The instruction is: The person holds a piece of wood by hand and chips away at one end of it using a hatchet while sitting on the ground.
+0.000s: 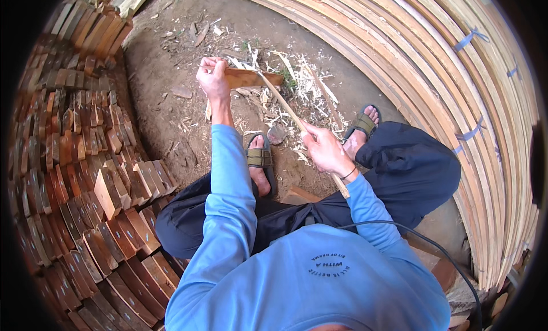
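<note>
My left hand [213, 78] is closed, its fingers pinched at the left end of a flat brown wooden piece [251, 78]. That piece stretches to the right, low over the shavings. My right hand [327, 150] is wrapped round a long, thin wooden stick [286, 106]. The stick slants from beside my right forearm up to the upper edge of the flat piece, where the two cross and seem to touch. A pale, narrow strip [240, 63] shows just above the crossing. What lies inside my left fingers is partly hidden.
Stacked wooden blocks [103, 188] fill the left side. Long, bent-looking planks [411, 62], tied with blue strips, line the right. Wood shavings [311, 85] litter the dirt ground [165, 51] between my sandalled feet. A black cable [419, 235] runs past my right side.
</note>
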`<state>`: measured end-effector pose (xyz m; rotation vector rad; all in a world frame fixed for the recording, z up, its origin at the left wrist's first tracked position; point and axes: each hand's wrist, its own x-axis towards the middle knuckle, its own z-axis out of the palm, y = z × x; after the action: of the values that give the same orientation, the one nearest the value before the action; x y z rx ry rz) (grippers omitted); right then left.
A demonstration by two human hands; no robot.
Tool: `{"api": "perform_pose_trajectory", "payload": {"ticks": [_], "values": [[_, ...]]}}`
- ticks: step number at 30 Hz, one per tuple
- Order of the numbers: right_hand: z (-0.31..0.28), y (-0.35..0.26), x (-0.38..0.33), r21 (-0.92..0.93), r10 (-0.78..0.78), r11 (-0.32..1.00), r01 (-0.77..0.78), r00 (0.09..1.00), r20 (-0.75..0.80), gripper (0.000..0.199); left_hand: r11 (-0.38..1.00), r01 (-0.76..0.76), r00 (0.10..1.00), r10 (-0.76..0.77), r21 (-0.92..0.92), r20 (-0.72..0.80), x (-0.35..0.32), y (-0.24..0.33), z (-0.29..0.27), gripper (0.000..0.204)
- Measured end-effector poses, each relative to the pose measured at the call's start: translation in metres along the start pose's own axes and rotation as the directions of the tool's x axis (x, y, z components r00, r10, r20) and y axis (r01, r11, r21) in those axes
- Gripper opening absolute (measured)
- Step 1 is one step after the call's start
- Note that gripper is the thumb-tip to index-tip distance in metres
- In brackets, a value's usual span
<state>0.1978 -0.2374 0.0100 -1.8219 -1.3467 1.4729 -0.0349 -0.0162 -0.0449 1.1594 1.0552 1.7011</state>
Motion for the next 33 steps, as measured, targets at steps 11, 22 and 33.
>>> {"api": "perform_pose_trajectory", "payload": {"ticks": [11,22,33], "values": [[-0.011,-0.018,-0.02,0.233,-0.309,0.915,0.329,0.943,-0.12,0.046,0.999,-0.02,1.0,0.021,0.048,-0.007,0.004,0.004,0.001,0.023],[-0.002,-0.012,-0.01,0.209,-0.204,0.952,0.223,0.973,-0.107,0.042,0.997,-0.049,0.999,0.049,0.06,0.014,-0.001,-0.001,-0.006,0.024],[-0.011,-0.006,-0.012,0.239,-0.228,0.937,0.253,0.965,-0.129,0.044,0.999,0.004,1.0,-0.003,0.042,-0.017,-0.006,-0.002,-0.015,0.022]]}}
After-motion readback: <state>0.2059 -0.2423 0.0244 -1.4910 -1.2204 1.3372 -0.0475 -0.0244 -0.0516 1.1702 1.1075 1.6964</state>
